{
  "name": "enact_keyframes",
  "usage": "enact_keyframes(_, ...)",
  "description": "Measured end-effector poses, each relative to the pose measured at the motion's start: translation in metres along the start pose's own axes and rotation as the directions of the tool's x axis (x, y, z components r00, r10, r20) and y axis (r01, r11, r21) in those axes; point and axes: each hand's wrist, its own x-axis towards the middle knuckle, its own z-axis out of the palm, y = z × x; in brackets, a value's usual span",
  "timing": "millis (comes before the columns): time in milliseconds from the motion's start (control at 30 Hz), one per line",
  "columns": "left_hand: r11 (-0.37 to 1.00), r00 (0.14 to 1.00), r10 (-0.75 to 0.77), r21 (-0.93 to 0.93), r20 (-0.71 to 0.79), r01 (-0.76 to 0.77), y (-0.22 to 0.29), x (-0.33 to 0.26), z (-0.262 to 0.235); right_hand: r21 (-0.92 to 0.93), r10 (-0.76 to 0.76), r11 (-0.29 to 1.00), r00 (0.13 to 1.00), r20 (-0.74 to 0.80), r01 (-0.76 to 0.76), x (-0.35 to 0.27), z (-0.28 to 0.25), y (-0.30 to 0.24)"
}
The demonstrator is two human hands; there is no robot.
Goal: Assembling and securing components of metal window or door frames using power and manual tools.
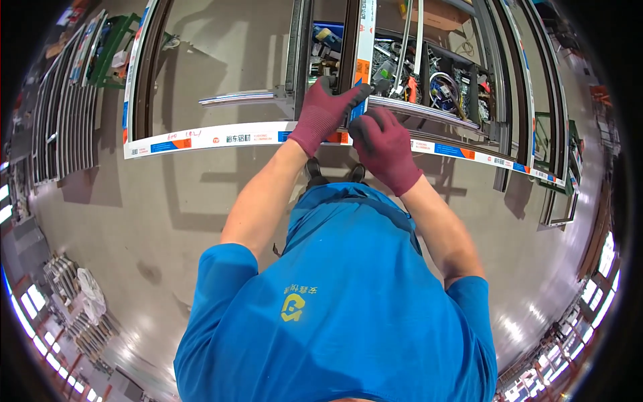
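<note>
Both my hands wear maroon gloves with dark grey fingertips and work at the near edge of a large window frame [254, 139], whose bars carry white, blue and orange film. My left hand [325, 114] grips the upright middle bar [365, 40], one dark fingertip lying across its film. Close by on the right, my right hand [385, 144] is closed, its fingers curled in at the joint of that bar and the near rail. Whatever it pinches is hidden by the glove.
Beneath the frame, dark bins [439, 60] hold screws, fittings and tools, with an orange-handled tool [412, 90] among them. A loose metal profile [238, 98] lies left of my hands. Racked frames [67, 127] stand far left, and stacked profiles [80, 308] lie lower left.
</note>
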Motion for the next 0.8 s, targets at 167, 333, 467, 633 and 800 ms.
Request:
enact_keyframes(167,0.992,1.000,0.020,0.123,-0.015,-0.018,0.007,-0.002,-0.003,-0.068,0.221,0.974,0.974,0.059,-0.217,0.002,0.015,0.006)
enact_keyframes(333,0.997,0.995,-0.073,-0.026,0.074,0.075,-0.021,0.012,-0.005,0.364,0.673,0.715,0.728,-0.127,-0.597,0.012,0.007,0.048)
enact_keyframes(467,0.994,0.998,-0.045,0.097,0.037,0.041,-0.015,0.013,-0.012,0.577,0.582,0.590,0.793,0.181,-0.565,-0.026,0.010,0.027)
enact_keyframes(633,0.999,0.997,-0.040,-0.002,0.068,0.040,-0.017,0.013,-0.018,0.375,0.537,0.794,0.841,-0.064,-0.479,-0.014,0.012,-0.026)
enact_keyframes(800,0.995,0.996,-0.067,0.074,0.052,0.063,-0.015,0.014,-0.017,0.064,0.301,0.953,0.949,-0.094,-0.296,-0.001,0.028,-0.019)
